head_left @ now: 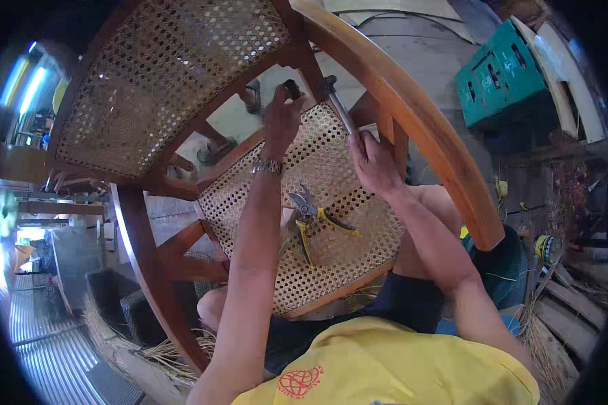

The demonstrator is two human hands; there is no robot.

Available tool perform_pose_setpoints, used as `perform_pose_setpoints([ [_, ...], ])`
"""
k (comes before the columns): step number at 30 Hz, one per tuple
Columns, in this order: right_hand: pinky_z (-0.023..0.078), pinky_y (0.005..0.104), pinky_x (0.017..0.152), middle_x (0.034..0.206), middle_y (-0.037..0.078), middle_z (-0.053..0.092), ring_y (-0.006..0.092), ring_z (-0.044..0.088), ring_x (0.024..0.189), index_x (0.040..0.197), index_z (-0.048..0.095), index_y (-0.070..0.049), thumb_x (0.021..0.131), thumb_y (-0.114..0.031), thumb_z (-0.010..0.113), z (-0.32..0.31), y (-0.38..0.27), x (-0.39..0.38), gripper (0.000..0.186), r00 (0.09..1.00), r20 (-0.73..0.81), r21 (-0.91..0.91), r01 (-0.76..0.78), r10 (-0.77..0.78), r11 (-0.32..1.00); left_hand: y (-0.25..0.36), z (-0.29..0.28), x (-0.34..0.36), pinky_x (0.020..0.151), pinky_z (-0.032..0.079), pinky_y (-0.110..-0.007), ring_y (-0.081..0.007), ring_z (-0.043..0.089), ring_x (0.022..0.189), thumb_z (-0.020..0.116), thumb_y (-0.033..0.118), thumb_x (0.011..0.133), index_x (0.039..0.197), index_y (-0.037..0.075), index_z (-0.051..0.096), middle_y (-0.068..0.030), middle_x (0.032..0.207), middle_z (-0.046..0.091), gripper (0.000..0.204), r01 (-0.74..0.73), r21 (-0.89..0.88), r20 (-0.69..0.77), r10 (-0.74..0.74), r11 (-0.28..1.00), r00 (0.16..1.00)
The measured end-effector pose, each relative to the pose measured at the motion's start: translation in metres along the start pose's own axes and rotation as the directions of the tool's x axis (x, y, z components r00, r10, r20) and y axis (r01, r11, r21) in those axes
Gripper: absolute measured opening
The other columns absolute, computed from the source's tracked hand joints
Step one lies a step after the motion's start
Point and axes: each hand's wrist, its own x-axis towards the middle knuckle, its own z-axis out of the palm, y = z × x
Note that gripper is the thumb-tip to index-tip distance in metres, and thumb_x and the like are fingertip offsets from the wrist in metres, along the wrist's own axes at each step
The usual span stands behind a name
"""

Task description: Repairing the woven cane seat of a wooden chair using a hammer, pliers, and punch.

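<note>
While the right hand [378, 165] grips a hammer with a dark head and a shiny metal shaft [342, 111], head near the back corner of the seat, the left hand [282, 125] is bent over the seat's rear edge, fingers curled close together; from where I stand I can't tell whether it pinches the small dark thing at its fingertips. Seat: a pale, open-mesh woven cane panel [321, 152] in a reddish-brown wooden frame, lying below both hands, between the forearms and partly covered by the left one. Yellow-and-black-handled pruning shears [307, 210] rest on it, grey metal blades, handles splayed. Matching cane backrest [175, 74], darker, small regular holes, top cut off. Smooth, glossy curved wooden armrest [412, 88] on the right. Metal-link wristwatch [267, 166] on the left wrist, dial not readable. Stringy straw-coloured strands [159, 354] lower left, partly behind the chair. Boxy green plastic crate [500, 77] upper right, pale markings too small to read. Plain yellow shirt [412, 364], red globe-like emblem [299, 382] with red lettering, curved and distorted.
</note>
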Motion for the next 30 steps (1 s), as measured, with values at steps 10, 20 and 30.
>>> perform_pose_setpoints([
  [10,0.044,0.0439,0.061,0.072,0.017,0.056,0.0334,0.059,0.066,0.099,0.055,-0.003,0.103,-0.032,0.048,-0.008,0.005,0.004,0.030,0.970,0.000,-0.319,0.229,-0.242,0.920,-0.006,-0.008,-0.006,0.069,0.052,-0.032,-0.0168,0.066,0.080,0.066,0.009,0.093,0.104,0.003,0.059,-0.0093,0.095,0.068,0.015,0.164,-0.431,-0.108,-0.231,0.887,0.967],
  [20,0.044,0.0425,0.059,0.066,0.012,0.054,0.0286,0.057,0.059,0.100,0.055,-0.003,0.104,-0.036,0.046,-0.005,-0.002,0.002,0.035,0.991,0.116,-0.078,-0.058,0.067,0.995,-0.010,-0.005,-0.015,0.074,0.054,-0.032,-0.0172,0.066,0.084,0.068,0.010,0.092,0.104,0.000,0.057,-0.0087,0.095,0.064,0.019,0.283,-0.421,-0.073,-0.343,0.862,0.936],
  [30,0.044,0.0424,0.058,0.064,0.012,0.054,0.0276,0.057,0.059,0.095,0.057,-0.004,0.104,-0.037,0.047,0.000,0.006,0.002,0.035,0.988,0.109,-0.042,-0.103,0.107,0.994,-0.018,-0.002,-0.016,0.073,0.054,-0.038,-0.0226,0.067,0.085,0.065,0.021,0.095,0.107,0.003,0.057,-0.0102,0.098,0.066,0.023,0.212,-0.305,-0.097,-0.252,0.928,0.963],
])
